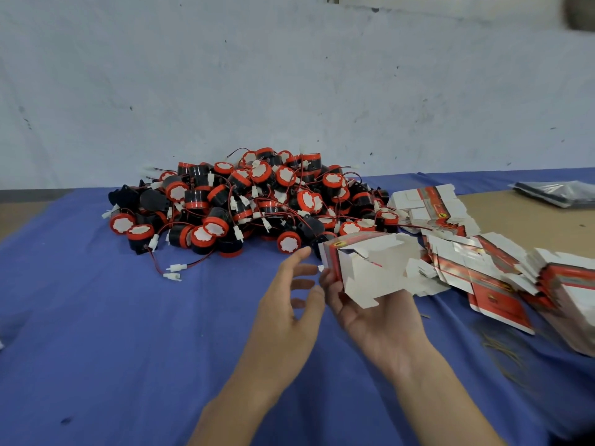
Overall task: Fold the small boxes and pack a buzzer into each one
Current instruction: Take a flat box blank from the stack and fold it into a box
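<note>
Your right hand [383,320] is palm up over the table [96,317], gripping one small box [370,262]. The box is half opened: red printed side on top, white inside facing you, flaps loose and sticking out. Your right fingers [331,284] curl up round its left end, and the rest of the box rests across the hand.

Your left hand [289,304] is just beside it on the left, holding nothing. The fingers are spread and relaxed, with the index tip [304,252] close to the box's upper left corner. Can't tell if it touches.

The pile of buzzers [244,201] sits further back on the blue cloth [80,365], centre-left. They are black bodies with red caps and white round labels, and red-black wires with white plugs are tangled through the pile. Two plugs lie loose in front of it.

The flat unfolded boxes [483,262] lie in fanned stacks on the right, from beside the pile down to the right edge, partly on bare brown tabletop. A clear plastic bag [557,193] is far right at the back, blurred. A scuffed white wall [257,75] is behind everything.
</note>
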`<state>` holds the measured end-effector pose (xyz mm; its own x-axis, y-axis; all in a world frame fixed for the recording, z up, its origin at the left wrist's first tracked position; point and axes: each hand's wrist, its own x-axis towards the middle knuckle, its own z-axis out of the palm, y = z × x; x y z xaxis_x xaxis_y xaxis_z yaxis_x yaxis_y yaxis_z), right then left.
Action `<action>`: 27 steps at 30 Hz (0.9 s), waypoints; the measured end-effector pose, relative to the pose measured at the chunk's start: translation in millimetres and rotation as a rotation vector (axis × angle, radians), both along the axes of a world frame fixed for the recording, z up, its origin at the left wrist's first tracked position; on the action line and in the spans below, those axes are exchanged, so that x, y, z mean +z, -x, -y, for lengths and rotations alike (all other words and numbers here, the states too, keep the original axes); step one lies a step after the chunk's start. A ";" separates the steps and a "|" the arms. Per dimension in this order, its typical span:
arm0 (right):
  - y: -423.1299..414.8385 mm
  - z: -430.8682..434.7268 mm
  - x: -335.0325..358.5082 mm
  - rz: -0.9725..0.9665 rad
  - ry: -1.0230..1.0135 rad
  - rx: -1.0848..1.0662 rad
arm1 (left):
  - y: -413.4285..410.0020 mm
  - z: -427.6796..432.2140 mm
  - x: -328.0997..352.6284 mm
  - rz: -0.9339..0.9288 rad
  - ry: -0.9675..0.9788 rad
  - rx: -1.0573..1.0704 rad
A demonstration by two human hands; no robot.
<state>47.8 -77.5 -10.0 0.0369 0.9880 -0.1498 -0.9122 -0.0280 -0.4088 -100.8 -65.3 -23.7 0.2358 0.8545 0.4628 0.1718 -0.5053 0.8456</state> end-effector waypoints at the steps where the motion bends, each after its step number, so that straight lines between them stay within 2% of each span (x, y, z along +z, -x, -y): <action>1: 0.4 -0.8 -1.5 0.008 0.004 0.015 | -0.6 -0.2 1.4 0.026 -0.001 0.009; 5: -2.8 -3.0 -6.8 0.111 -0.033 0.059 | -0.8 0.0 3.3 0.004 -0.080 0.044; 9: -11.6 -1.5 -3.4 0.368 -0.052 0.134 | 5.7 -0.6 5.1 -0.249 -0.323 0.014; 13: -17.3 2.9 1.8 0.564 -0.046 0.215 | 10.9 -4.0 -0.6 -0.489 -0.487 -0.023; 19: -20.7 8.0 11.6 0.784 -0.077 0.286 | 13.7 -10.7 -2.4 -0.556 -0.611 0.006; 22: -25.0 10.7 13.1 1.023 -0.053 0.317 | 14.7 -7.6 1.0 -0.520 -0.606 0.013; 24: -21.1 10.7 16.5 1.186 0.010 0.268 | 16.7 -4.8 6.4 -0.366 -0.447 -0.020; 26: -15.8 6.3 15.8 1.307 0.015 0.092 | 20.4 -5.0 12.7 -0.143 -0.242 -0.036; 27: -12.8 3.5 15.7 1.340 -0.075 -0.041 | 22.8 -5.9 16.3 -0.045 -0.155 -0.038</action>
<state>60.6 -80.9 5.7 0.1409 0.9868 0.0792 0.1897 0.0516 -0.9805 -123.6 -59.4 -7.4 0.2904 0.7635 0.5768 0.1862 -0.6364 0.7485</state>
